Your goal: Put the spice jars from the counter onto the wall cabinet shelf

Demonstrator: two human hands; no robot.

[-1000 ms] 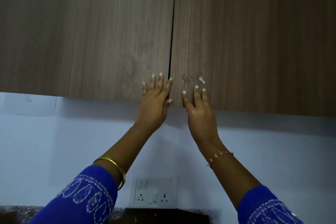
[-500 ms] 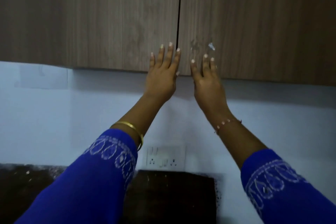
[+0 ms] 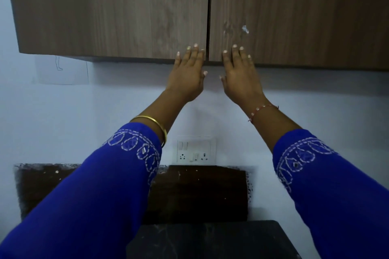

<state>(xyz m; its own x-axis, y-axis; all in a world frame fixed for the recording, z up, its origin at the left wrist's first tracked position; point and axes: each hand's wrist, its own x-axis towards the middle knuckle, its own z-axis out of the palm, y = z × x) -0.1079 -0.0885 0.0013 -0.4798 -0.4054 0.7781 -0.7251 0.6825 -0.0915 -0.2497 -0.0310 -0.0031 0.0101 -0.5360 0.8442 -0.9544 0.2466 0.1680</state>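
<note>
Up top, the brown wood-grain wall cabinet (image 3: 126,10) fills the view, both flat doors shut, a thin dark seam running down between them. Below it, the pale blue-white wall (image 3: 63,111). Along the bottom, the dark speckled stone bench (image 3: 210,239), with a dark brown panel (image 3: 200,191) standing behind it against the wall. No spice jars in sight on the bench, and the shelf is hidden behind the closed doors.

Two arms in bright blue embroidered sleeves (image 3: 94,185) reach up. The left hand (image 3: 186,73) lies flat, fingers straight, tips on the lower corner of the left door just beside the seam, gripping nothing. The right hand (image 3: 241,73) mirrors it on the right door, fingers straight and released.

White switch-and-socket plate (image 3: 194,151) on the wall between the forearms. Gold bangle (image 3: 153,126) on the left wrist, thin red thread bracelet (image 3: 262,110) on the right. A small white chip (image 3: 244,29) marks the right door above the fingers.
</note>
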